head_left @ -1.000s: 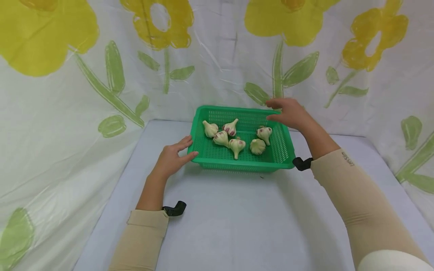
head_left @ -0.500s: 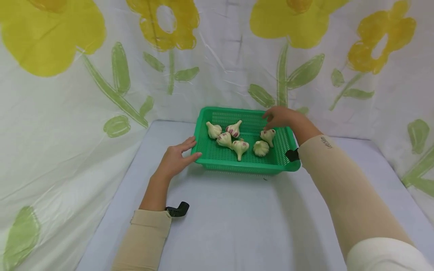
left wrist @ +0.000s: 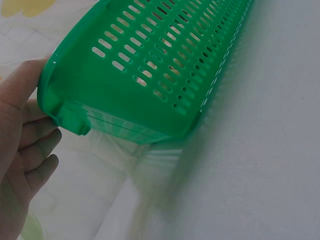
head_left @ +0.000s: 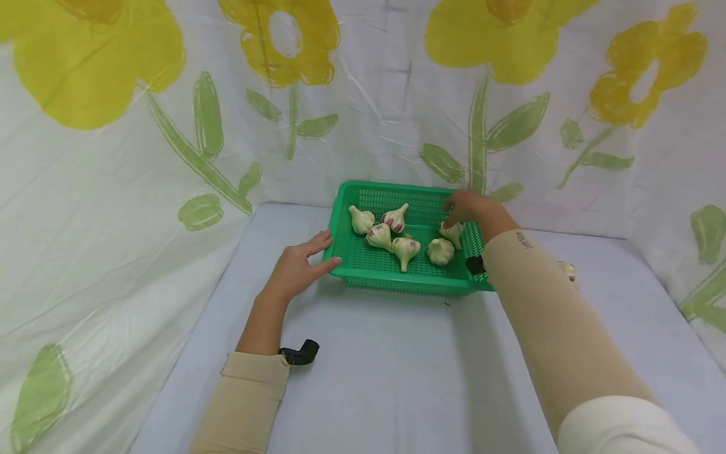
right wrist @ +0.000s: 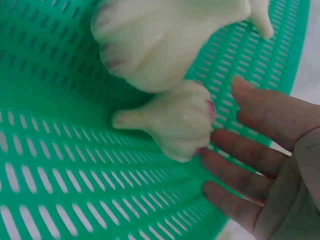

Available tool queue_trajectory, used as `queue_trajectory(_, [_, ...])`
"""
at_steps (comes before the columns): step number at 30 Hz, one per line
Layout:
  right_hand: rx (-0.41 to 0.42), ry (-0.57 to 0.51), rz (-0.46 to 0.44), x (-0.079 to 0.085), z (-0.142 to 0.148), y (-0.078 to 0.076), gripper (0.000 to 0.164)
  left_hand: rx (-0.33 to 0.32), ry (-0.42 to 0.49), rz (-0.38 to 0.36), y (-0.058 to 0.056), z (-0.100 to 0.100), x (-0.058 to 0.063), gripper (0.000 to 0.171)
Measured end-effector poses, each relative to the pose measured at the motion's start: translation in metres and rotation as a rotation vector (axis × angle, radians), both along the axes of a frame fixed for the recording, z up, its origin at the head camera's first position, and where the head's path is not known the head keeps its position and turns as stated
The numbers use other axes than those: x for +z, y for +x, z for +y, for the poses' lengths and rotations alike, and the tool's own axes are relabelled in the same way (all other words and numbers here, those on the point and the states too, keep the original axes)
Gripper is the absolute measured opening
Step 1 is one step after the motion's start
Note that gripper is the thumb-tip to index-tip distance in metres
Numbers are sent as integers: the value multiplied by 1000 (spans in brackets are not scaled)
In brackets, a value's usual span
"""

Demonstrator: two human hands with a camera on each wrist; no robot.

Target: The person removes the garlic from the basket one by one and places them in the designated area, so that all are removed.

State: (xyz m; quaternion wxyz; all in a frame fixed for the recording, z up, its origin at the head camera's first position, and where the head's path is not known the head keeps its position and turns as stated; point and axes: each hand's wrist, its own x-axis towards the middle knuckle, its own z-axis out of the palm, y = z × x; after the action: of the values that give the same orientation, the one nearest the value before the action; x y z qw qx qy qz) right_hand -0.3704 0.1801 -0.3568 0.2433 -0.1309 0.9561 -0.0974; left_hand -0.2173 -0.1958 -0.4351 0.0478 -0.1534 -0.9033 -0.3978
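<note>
A green perforated plastic basket (head_left: 408,284) stands at the back of the table with several garlic bulbs in it. My left hand (head_left: 295,271) touches the basket's left rim, thumb and fingers spread; the left wrist view shows the fingertips right at the rim's corner. Over the basket's right end, my right hand (head_left: 472,209) reaches down to a garlic bulb (right wrist: 172,122). Its fingertips meet that bulb's purple-streaked end in the right wrist view, while the thumb stands apart. A larger-looking bulb (right wrist: 150,40) fills the top of that view. Beside the reached bulb lies another garlic bulb (head_left: 440,251).
One more garlic bulb (head_left: 568,272) lies on the table to the right, partly hidden by the right sleeve (head_left: 544,309). A flower-printed white sheet (head_left: 374,126) hangs behind the table. Wrist camera mounts (head_left: 300,353) stick out from the sleeves.
My right hand has moved down and forward from above the basket's back right rim to the bulb inside. The left hand stays at the rim. The bulb on the table has become visible.
</note>
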Motion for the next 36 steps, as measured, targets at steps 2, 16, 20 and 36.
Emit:
queue_trajectory(2, [-26, 13, -8, -1, -3, 0, 59, 0, -1, 0, 1, 0, 1, 64])
queue_trajectory(16, [-121, 8, -51, -19, -1, -4, 60, -1, 1, -5, 2, 1, 3, 62])
queue_trajectory(20, [-155, -60, -91, -24, 1, -5, 63, -1, -1, -2, 2, 0, 3, 61])
queue_trajectory(36, [-202, -145, -159, -37, 3, -7, 76, -6, 5, 2, 3, 0, 5, 61])
